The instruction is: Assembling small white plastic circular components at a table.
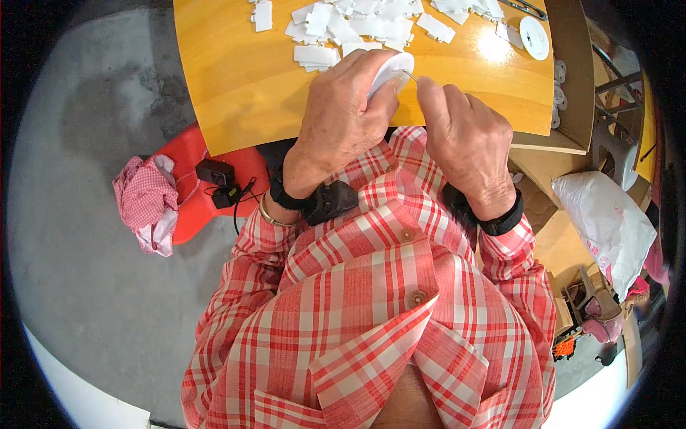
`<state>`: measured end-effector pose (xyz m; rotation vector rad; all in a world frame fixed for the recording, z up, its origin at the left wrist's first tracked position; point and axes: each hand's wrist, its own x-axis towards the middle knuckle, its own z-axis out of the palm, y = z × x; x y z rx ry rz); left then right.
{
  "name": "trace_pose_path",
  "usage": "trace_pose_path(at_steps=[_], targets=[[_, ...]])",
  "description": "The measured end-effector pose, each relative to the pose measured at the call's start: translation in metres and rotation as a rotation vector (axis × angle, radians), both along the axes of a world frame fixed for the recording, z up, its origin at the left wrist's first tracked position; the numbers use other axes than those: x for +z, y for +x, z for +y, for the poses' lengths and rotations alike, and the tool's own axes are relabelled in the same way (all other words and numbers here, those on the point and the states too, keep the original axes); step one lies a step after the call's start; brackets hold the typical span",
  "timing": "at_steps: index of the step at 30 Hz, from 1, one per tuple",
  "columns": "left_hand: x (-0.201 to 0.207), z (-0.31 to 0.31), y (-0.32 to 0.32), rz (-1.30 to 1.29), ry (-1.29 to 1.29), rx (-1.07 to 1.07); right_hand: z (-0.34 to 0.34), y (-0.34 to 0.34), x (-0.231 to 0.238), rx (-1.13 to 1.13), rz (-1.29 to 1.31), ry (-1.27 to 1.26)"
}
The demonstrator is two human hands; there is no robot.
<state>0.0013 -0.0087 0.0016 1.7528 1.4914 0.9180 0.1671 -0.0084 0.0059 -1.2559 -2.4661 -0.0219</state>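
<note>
Over the near edge of the wooden table (250,93), my left hand (336,114) grips a white round disc (389,71), thumb on its face and fingers behind. My right hand (468,136) is closed in a pinch around a thin metal rod (410,75). The rod's tip reaches the disc's face near its right edge. My right fingers hide the rest of the rod, so I cannot tell its kind. Beyond my hands lie several flat white rectangular pieces (314,54) in a loose pile. Another white disc (534,38) rests at the table's right side.
A dark slim tool (525,8) lies at the far right of the table. Beside the table's right edge stands a cardboard box (582,86) holding white pieces. A white plastic bag (606,225) is below it. To my left, a red stool (189,214) bears a checked cloth (146,196) and black adapters (216,173).
</note>
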Motion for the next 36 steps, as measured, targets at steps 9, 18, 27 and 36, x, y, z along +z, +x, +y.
trace_pose_path(at_steps=[9, 18, 27, 36], targets=[[-0.008, 0.001, -0.007, 0.120, 0.185, -0.088, 0.010, 0.000, -0.005, 0.043, 0.221, -0.295], [-0.011, 0.004, -0.010, 0.151, 0.236, -0.134, 0.019, 0.003, 0.002, -0.302, 1.110, -1.453], [0.007, 0.007, -0.007, -0.409, -0.298, 0.051, 0.022, 0.005, 0.011, -0.259, 0.993, -1.199], [0.015, 0.018, -0.021, -0.851, -0.506, -0.073, 0.022, 0.027, 0.001, -0.300, 1.065, -1.110]])
